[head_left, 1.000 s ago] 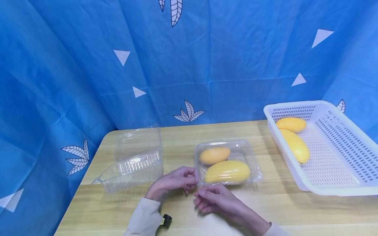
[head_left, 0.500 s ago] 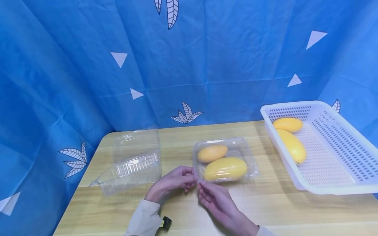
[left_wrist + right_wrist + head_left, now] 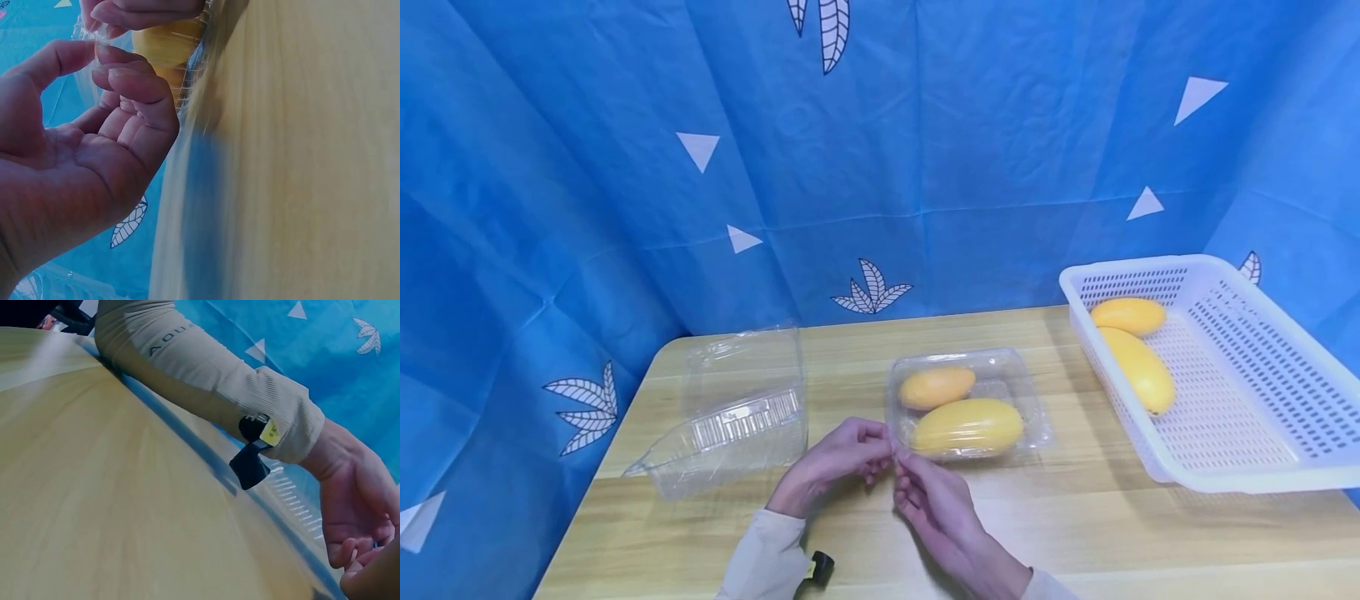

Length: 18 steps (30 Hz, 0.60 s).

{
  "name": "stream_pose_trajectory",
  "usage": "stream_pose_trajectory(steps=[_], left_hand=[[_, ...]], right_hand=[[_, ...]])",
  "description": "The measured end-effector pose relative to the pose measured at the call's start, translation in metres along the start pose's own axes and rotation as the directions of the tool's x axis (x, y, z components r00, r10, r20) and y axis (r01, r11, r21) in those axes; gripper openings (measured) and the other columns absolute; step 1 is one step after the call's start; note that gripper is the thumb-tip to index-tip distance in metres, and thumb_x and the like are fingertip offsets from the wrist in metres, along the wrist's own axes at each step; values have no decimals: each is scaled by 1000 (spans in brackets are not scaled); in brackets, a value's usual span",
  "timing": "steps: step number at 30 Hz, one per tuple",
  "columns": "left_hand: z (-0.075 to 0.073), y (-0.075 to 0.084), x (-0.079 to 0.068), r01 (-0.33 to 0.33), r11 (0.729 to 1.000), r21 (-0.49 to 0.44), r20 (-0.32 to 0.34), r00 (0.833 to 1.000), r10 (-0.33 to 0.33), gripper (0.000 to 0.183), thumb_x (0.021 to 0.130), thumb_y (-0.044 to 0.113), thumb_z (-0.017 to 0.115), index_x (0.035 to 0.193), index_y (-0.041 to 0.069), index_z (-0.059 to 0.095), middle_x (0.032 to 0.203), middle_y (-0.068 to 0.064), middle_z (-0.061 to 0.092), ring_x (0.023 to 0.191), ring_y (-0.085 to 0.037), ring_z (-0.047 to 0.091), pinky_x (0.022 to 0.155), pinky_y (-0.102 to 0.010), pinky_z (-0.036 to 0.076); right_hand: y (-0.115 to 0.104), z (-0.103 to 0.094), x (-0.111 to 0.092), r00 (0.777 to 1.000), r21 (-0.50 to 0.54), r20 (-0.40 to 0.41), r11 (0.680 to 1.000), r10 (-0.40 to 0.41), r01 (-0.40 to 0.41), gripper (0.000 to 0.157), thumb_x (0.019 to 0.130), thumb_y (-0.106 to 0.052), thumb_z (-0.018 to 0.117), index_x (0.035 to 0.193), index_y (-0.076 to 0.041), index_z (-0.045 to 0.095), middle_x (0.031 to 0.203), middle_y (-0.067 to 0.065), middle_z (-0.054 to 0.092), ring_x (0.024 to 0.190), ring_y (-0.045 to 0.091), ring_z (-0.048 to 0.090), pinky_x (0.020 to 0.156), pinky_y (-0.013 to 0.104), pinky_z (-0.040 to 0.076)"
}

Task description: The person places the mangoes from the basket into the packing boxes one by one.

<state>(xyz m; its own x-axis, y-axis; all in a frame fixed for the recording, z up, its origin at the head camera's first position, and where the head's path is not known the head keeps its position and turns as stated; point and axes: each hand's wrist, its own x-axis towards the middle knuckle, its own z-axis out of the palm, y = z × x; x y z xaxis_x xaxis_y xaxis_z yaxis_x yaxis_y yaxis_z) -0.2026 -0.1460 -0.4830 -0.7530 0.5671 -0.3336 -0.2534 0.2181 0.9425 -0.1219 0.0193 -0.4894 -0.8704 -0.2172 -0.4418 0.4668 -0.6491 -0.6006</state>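
Observation:
A clear plastic clamshell box stands closed at mid-table with two yellow mangoes in it, a smaller one behind a larger one. At its front left corner my left hand pinches the plastic edge between thumb and fingertips. Right beside it, my right hand pinches the same corner, the fingertips of both nearly meeting. The left wrist view gives the left hand from its palm side, with a thin clear edge at the fingertips. Only a part of the right hand shows there.
Another clear clamshell box lies opened on the left of the wooden table. At the right stands a white perforated basket with two mangoes along its left side. A blue curtain hangs behind.
My right hand has moved up and left to the box's front left corner and now pinches it. My left hand stays at that corner. The whole view has shifted slightly.

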Motion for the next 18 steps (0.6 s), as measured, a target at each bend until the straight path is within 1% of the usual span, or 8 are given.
stream_pose_trajectory(steps=[4, 9, 15, 18], left_hand=[[-1, -1, 1, 2, 1000, 5, -15, 1000, -2, 14, 86, 15, 63, 86, 1, 63, 68, -5, 55, 55, -15, 48, 51, -26, 45], [-1, -2, 2, 5, 1000, 1, -25, 1000, -5, 14, 86, 16, 64, 84, 2, 62, 67, -4, 55, 54, -15, 48, 50, -26, 45], [0, -2, 1, 2, 999, -34, -24, 1000, -3, 11, 84, 14, 63, 83, 3, 61, 64, -2, 51, 54, -15, 46, 51, -27, 42], [1, -2, 3, -19, 999, -42, -25, 1000, 18, 8, 84, 11, 61, 82, 3, 60, 63, -2, 50, 54, -15, 45, 51, -26, 41]], right_hand=[[0, 0, 1, 1000, 5, -1, 1000, 6, -6, 40, 85, -20, 69, 116, 1, 55, 88, -1, 59, 77, 8, 52, 72, 22, 43], [0, 1, 1, 1000, 2, -2, 1000, 13, -13, 41, 84, -20, 70, 117, 1, 55, 87, -1, 60, 76, 8, 52, 69, 21, 42], [-3, 3, 3, 999, 0, -7, 999, 38, -38, 35, 84, -21, 70, 110, -2, 58, 84, -2, 60, 73, 7, 51, 66, 19, 43], [-5, 3, 5, 999, -7, -8, 999, 42, -42, 31, 84, -20, 69, 107, -2, 58, 83, -2, 60, 71, 7, 50, 64, 19, 42]])
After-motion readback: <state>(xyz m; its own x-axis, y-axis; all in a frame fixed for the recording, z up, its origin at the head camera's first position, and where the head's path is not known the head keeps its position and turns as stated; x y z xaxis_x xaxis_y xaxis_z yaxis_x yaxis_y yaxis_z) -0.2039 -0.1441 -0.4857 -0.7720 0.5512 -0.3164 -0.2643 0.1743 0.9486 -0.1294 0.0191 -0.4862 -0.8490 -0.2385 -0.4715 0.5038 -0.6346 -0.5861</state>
